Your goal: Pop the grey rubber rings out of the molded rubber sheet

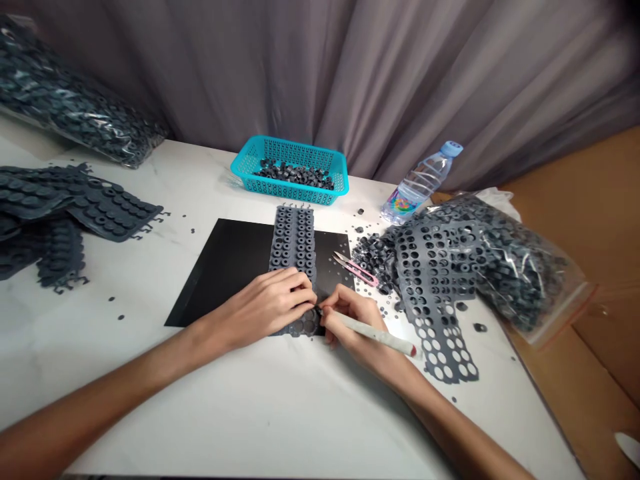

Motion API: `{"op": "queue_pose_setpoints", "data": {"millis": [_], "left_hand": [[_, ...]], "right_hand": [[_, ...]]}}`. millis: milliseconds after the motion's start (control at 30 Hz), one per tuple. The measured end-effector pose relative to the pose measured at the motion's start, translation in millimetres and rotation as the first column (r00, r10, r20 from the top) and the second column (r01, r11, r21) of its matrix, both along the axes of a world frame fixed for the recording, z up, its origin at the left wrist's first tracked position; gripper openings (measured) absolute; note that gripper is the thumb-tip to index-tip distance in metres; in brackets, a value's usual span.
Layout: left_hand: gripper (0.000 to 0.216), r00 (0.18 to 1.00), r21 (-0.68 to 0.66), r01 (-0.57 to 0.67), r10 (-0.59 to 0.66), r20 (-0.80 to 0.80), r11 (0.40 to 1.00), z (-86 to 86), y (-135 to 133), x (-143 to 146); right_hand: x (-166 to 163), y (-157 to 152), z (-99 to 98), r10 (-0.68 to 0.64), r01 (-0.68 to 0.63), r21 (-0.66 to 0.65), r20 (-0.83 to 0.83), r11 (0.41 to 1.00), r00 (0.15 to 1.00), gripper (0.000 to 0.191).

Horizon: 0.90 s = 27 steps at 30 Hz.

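Observation:
A dark grey moulded rubber sheet (294,233) with rows of round ring parts lies lengthwise on a black mat (230,267). My left hand (280,300) rests over its near part, fingers curled together and pinching at the sheet's right edge. My right hand (353,313) is closed around a white pen-shaped tool (380,335) with a red end. The tool's tip meets the sheet beside my left fingertips; its exact shape is hidden. Near my hands, the sheet shows open round holes. Pink thread snips (356,269) lie just beyond my right hand.
A blue basket (290,192) holds small black rubber parts. To the right are a pile of loose parts (375,257), a punched-out sheet (435,287), a bag of parts (530,267) and a water bottle (423,183). More sheets (110,207) and another bag (75,100) lie left.

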<state>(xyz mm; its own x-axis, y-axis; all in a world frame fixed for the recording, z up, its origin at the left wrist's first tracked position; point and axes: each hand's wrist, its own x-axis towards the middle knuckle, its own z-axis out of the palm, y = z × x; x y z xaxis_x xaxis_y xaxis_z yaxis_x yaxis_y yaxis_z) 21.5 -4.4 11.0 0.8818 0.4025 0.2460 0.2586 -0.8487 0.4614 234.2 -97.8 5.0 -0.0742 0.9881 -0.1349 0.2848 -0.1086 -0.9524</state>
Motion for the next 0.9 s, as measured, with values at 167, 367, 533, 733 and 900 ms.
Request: {"op": "queue_pose_setpoints", "data": {"millis": [167,367,533,733,900], "left_hand": [[0.012,0.958,-0.264,-0.135,0.194,0.209,0.955,-7.3,-4.1,2.8],[0.014,0.989,-0.348,-0.091,0.125,0.078,0.933,-2.9,-0.3,2.1],[0.019,0.994,-0.332,-0.09,0.103,0.021,0.939,1.7,0.4,-1.7],[0.02,0.996,-0.294,-0.072,0.085,0.031,0.953,0.9,-0.1,-1.2],[0.019,0.997,-0.207,-0.056,0.067,0.049,0.977,0.5,-1.0,0.1]], "right_hand": [[-2.0,-3.4,-0.3,-0.013,0.009,0.033,0.103,0.999,0.995,0.01],[1.0,0.5,3.4,0.006,-0.006,-0.021,-0.013,1.0,1.0,0.007],[4.1,3.2,-1.2,-0.005,-0.005,-0.052,-0.189,0.999,0.982,0.005],[4.6,2.5,-3.8,-0.009,-0.002,-0.056,-0.185,0.998,0.983,0.004],[4.1,3.4,-2.9,-0.008,-0.001,-0.05,-0.182,0.999,0.983,0.006]]}}
